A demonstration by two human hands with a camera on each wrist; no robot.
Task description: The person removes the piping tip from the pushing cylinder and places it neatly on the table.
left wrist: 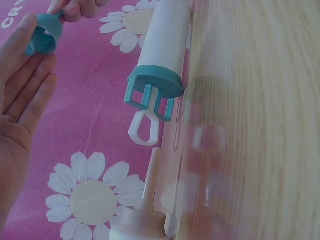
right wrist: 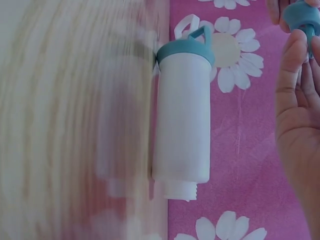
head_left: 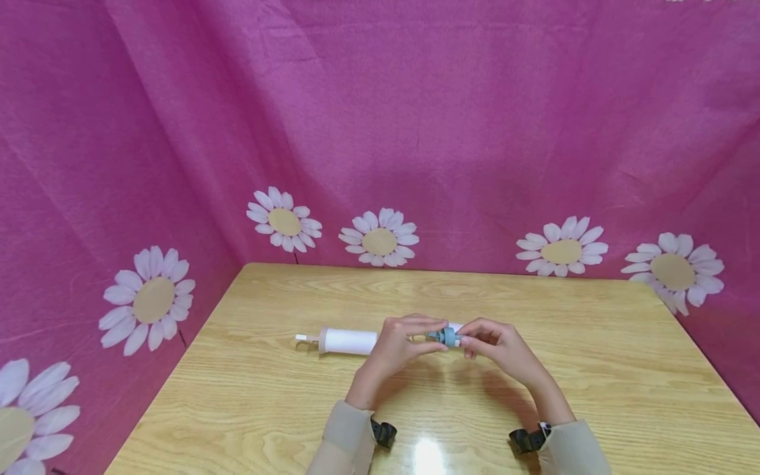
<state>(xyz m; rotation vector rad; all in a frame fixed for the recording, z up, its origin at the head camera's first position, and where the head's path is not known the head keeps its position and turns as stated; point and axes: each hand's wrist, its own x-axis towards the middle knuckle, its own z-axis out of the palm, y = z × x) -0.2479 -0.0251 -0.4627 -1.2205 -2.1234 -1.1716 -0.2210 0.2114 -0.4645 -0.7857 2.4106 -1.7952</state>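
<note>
Both hands hold a teal nozzle cap (head_left: pixel 449 337) over the table, its hollow end facing left. My left hand (head_left: pixel 399 341) has the wide rim (left wrist: pixel 50 31) between thumb and fingers. My right hand (head_left: pixel 499 346) pinches the narrow tip (right wrist: pixel 310 34). Behind them lies a white syringe-like tube (right wrist: pixel 182 120) with a teal end collar (left wrist: pixel 159 79), finger loops and a white pull ring (left wrist: pixel 144 129). Its other end is an uncovered thread (right wrist: pixel 180 190). To the left lies a second white tube (head_left: pixel 351 342) with beige fittings; its beige nozzle (left wrist: pixel 151 185) points right.
The wooden table (head_left: pixel 267 409) reflects a bright spot near the front. A pink cloth with daisies (head_left: pixel 415 99) hangs behind and along the left side. Dark straps (head_left: pixel 384 434) sit at both wrists, by beige sleeves.
</note>
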